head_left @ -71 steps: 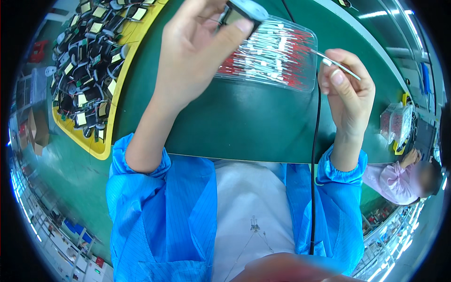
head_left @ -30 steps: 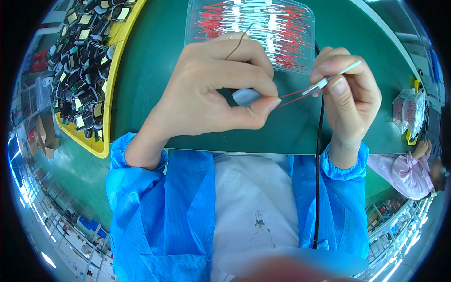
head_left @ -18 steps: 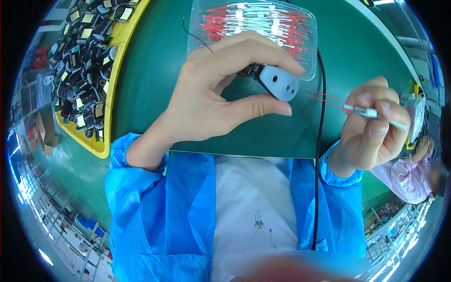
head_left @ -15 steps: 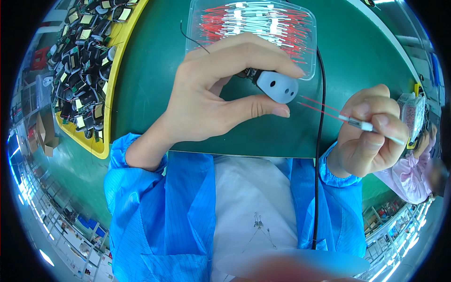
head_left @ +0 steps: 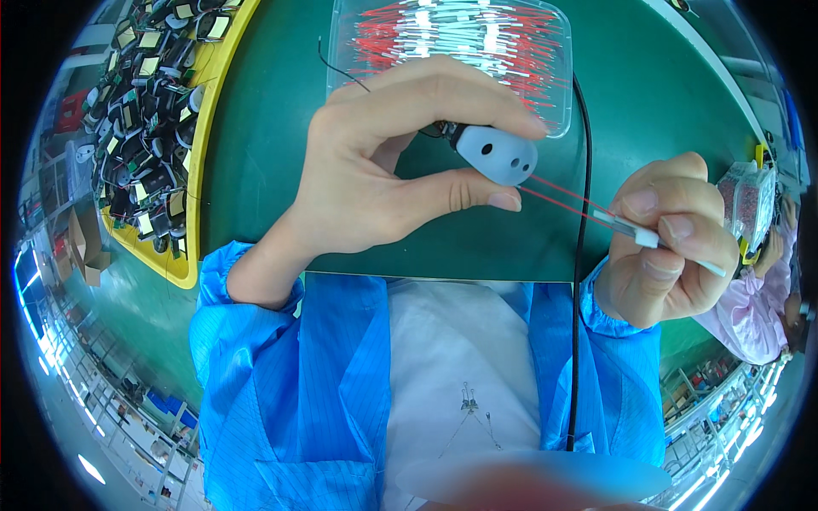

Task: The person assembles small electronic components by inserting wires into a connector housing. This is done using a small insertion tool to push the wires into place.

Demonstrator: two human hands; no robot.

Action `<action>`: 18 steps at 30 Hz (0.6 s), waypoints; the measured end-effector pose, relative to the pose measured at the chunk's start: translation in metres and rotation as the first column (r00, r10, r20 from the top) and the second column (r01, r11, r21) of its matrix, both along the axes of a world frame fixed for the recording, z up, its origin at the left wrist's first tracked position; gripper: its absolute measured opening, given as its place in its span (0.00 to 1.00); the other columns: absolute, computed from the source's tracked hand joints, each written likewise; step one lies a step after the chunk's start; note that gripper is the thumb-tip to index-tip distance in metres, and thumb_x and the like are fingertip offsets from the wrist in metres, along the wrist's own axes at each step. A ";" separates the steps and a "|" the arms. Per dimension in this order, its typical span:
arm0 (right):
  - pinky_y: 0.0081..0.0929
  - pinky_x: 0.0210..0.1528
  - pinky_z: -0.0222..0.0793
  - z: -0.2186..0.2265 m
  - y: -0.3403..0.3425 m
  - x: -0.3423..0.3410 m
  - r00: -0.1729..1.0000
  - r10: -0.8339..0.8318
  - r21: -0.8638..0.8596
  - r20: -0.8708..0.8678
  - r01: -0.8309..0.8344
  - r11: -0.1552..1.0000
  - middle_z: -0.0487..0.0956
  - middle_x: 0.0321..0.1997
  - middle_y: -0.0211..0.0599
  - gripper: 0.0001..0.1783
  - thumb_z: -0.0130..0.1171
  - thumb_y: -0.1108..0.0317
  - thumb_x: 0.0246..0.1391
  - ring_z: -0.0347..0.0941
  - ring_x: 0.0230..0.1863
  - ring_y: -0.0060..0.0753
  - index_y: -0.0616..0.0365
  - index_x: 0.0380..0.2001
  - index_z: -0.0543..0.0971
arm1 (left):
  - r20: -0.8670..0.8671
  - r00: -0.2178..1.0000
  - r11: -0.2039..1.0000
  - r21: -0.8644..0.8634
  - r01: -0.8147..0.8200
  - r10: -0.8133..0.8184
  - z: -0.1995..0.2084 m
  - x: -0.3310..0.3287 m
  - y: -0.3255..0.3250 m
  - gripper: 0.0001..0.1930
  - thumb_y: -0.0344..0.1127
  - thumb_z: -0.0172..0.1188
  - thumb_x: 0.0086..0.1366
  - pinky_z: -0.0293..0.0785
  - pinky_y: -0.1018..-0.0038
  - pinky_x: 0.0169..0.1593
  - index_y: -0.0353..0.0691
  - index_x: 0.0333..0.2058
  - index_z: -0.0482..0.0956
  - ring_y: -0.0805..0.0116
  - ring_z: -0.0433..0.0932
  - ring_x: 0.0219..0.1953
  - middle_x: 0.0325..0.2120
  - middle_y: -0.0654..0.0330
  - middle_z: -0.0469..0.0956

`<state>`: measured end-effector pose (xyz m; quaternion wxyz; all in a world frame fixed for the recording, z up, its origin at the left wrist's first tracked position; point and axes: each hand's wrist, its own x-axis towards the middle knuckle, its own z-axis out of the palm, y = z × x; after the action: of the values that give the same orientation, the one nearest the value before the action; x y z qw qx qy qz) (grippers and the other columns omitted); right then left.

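Observation:
Between thumb and fingertips, my left hand [head_left: 366, 162] grips a small rounded plastic housing [head_left: 498, 155], pale grey-blue with dark holes. Black parts show at its inner end, and a thin black wire [head_left: 341, 71] sticks out behind the hand. To the right, my right hand [head_left: 673, 243] pinches a white connector [head_left: 635, 230]. Two thin red wires [head_left: 567, 198] run from the connector toward the housing, their tips at its right end. Whether those tips touch or enter the housing I cannot tell.
A clear plastic box [head_left: 562, 102] of red and white wire leads stands behind my hands. At left, a yellow tray [head_left: 213, 111] holds many black assemblies. A black cable [head_left: 586, 162] crosses the green table [head_left: 281, 51]. Another person's pink sleeve [head_left: 750, 319] shows at right.
My right hand has brought the connector slightly left, and the red wire tips now reach the housing's right end. My left hand and the housing have shifted slightly left.

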<state>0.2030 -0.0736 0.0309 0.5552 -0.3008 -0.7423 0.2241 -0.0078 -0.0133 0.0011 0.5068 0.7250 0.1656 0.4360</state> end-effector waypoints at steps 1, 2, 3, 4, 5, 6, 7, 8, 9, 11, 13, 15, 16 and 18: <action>0.20 0.19 0.62 0.001 -0.001 0.001 1.000 -0.008 -0.001 0.002 0.008 1.000 0.74 0.31 0.50 0.11 0.51 0.64 0.58 0.65 0.26 0.33 0.62 0.38 0.70 | 0.002 1.000 1.000 -0.001 0.008 -0.008 0.001 0.002 0.000 0.23 0.25 0.71 0.41 0.75 0.71 0.43 0.30 0.39 0.77 0.59 0.77 0.41 0.38 0.48 0.76; 0.21 0.19 0.62 0.002 -0.001 0.001 0.999 -0.031 0.000 0.022 0.031 1.000 0.74 0.31 0.50 0.11 0.51 0.64 0.58 0.66 0.27 0.34 0.62 0.37 0.70 | 0.012 1.000 1.000 0.002 0.016 -0.016 0.001 0.003 0.001 0.23 0.25 0.71 0.41 0.75 0.71 0.43 0.30 0.39 0.77 0.59 0.77 0.41 0.38 0.48 0.76; 0.21 0.20 0.62 0.002 0.000 0.001 0.998 -0.046 0.002 0.039 0.046 0.999 0.74 0.31 0.50 0.11 0.52 0.64 0.58 0.66 0.27 0.34 0.62 0.37 0.70 | 0.019 1.000 1.000 0.005 0.017 -0.017 0.001 0.004 0.001 0.23 0.25 0.71 0.41 0.75 0.71 0.43 0.30 0.39 0.77 0.59 0.77 0.41 0.39 0.48 0.76; 0.21 0.20 0.62 0.003 0.000 0.001 0.998 -0.047 0.002 0.039 0.047 0.999 0.74 0.31 0.50 0.11 0.52 0.64 0.58 0.66 0.27 0.34 0.62 0.37 0.70 | 0.018 1.000 1.000 0.005 0.018 -0.018 0.001 0.004 0.001 0.23 0.25 0.71 0.41 0.75 0.71 0.43 0.30 0.39 0.77 0.59 0.77 0.41 0.39 0.48 0.76; 0.22 0.21 0.62 0.004 0.001 0.002 0.996 -0.063 0.010 0.056 0.063 0.998 0.74 0.31 0.50 0.11 0.52 0.64 0.58 0.66 0.27 0.34 0.62 0.37 0.70 | 0.018 1.000 1.000 0.014 0.021 -0.021 0.001 0.004 0.002 0.23 0.25 0.71 0.41 0.75 0.71 0.43 0.30 0.39 0.77 0.59 0.77 0.41 0.38 0.48 0.76; 0.22 0.23 0.62 0.005 0.001 0.002 0.994 -0.078 0.018 0.073 0.077 0.997 0.74 0.31 0.50 0.11 0.52 0.64 0.58 0.67 0.27 0.34 0.62 0.37 0.70 | 0.017 1.000 0.999 0.023 0.023 -0.024 0.001 0.004 0.002 0.23 0.26 0.71 0.41 0.75 0.70 0.43 0.30 0.39 0.77 0.59 0.77 0.41 0.38 0.48 0.76; 0.22 0.23 0.62 0.005 0.001 0.001 0.994 -0.079 0.018 0.072 0.078 0.997 0.74 0.31 0.50 0.11 0.52 0.64 0.58 0.67 0.27 0.34 0.62 0.37 0.70 | 0.017 1.000 0.999 0.023 0.024 -0.024 0.001 0.004 0.003 0.23 0.26 0.71 0.41 0.75 0.70 0.43 0.30 0.39 0.77 0.59 0.77 0.41 0.38 0.48 0.76; 0.23 0.24 0.63 0.005 -0.001 0.000 0.994 -0.088 0.011 0.072 0.087 0.996 0.75 0.32 0.50 0.11 0.52 0.64 0.58 0.67 0.27 0.34 0.62 0.37 0.70 | 0.005 1.000 0.999 0.032 0.024 -0.024 0.002 0.004 0.003 0.23 0.26 0.71 0.41 0.75 0.70 0.43 0.30 0.39 0.77 0.59 0.77 0.41 0.38 0.48 0.76; 0.24 0.25 0.63 0.004 -0.001 -0.001 0.994 -0.089 0.003 0.070 0.089 0.996 0.75 0.32 0.50 0.11 0.52 0.64 0.58 0.67 0.27 0.34 0.61 0.37 0.70 | -0.008 1.000 0.999 0.040 0.017 -0.017 0.001 0.003 0.003 0.23 0.26 0.71 0.41 0.75 0.70 0.43 0.31 0.40 0.77 0.59 0.77 0.42 0.39 0.48 0.76; 0.24 0.25 0.63 0.007 0.000 -0.001 0.989 -0.071 0.015 0.126 0.070 0.997 0.75 0.32 0.49 0.10 0.53 0.64 0.57 0.67 0.27 0.34 0.61 0.36 0.70 | -0.012 1.000 0.999 0.039 0.003 -0.002 0.000 0.000 0.001 0.23 0.26 0.71 0.41 0.75 0.70 0.44 0.31 0.40 0.77 0.59 0.77 0.42 0.38 0.49 0.77; 0.24 0.24 0.63 0.012 -0.003 0.000 0.978 -0.078 0.026 0.191 0.075 0.997 0.75 0.32 0.49 0.10 0.53 0.65 0.57 0.68 0.27 0.34 0.60 0.36 0.70 | -0.007 1.000 0.999 0.039 0.014 -0.014 0.002 0.003 0.003 0.24 0.26 0.71 0.41 0.74 0.70 0.44 0.31 0.40 0.77 0.60 0.77 0.42 0.38 0.49 0.77; 0.24 0.24 0.63 0.012 -0.005 -0.004 0.968 -0.126 0.051 0.217 0.118 0.992 0.76 0.32 0.48 0.09 0.54 0.66 0.56 0.68 0.26 0.34 0.59 0.35 0.70 | -0.026 1.000 0.997 0.070 0.012 -0.011 0.003 0.004 0.004 0.24 0.27 0.72 0.41 0.73 0.70 0.45 0.31 0.40 0.77 0.60 0.76 0.42 0.37 0.50 0.78; 0.24 0.24 0.63 0.010 -0.006 -0.007 0.969 -0.125 0.049 0.213 0.117 0.992 0.76 0.32 0.48 0.09 0.54 0.66 0.56 0.68 0.26 0.34 0.59 0.35 0.70 | -0.030 0.999 0.998 0.069 0.011 -0.009 0.002 0.004 0.004 0.24 0.27 0.72 0.41 0.73 0.70 0.45 0.31 0.40 0.77 0.60 0.76 0.42 0.37 0.50 0.78; 0.24 0.25 0.64 0.008 -0.009 -0.013 0.958 -0.189 0.082 0.214 0.175 0.981 0.76 0.31 0.48 0.09 0.55 0.67 0.55 0.68 0.26 0.34 0.60 0.36 0.70 | -0.015 1.000 0.999 0.034 -0.006 0.007 0.000 0.004 0.002 0.24 0.27 0.71 0.41 0.72 0.70 0.45 0.31 0.41 0.77 0.61 0.75 0.43 0.36 0.51 0.78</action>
<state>0.1896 -0.0825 0.0392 0.4965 -0.3734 -0.7753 0.1139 -0.0038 -0.0109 0.0007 0.4919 0.7362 0.1643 0.4348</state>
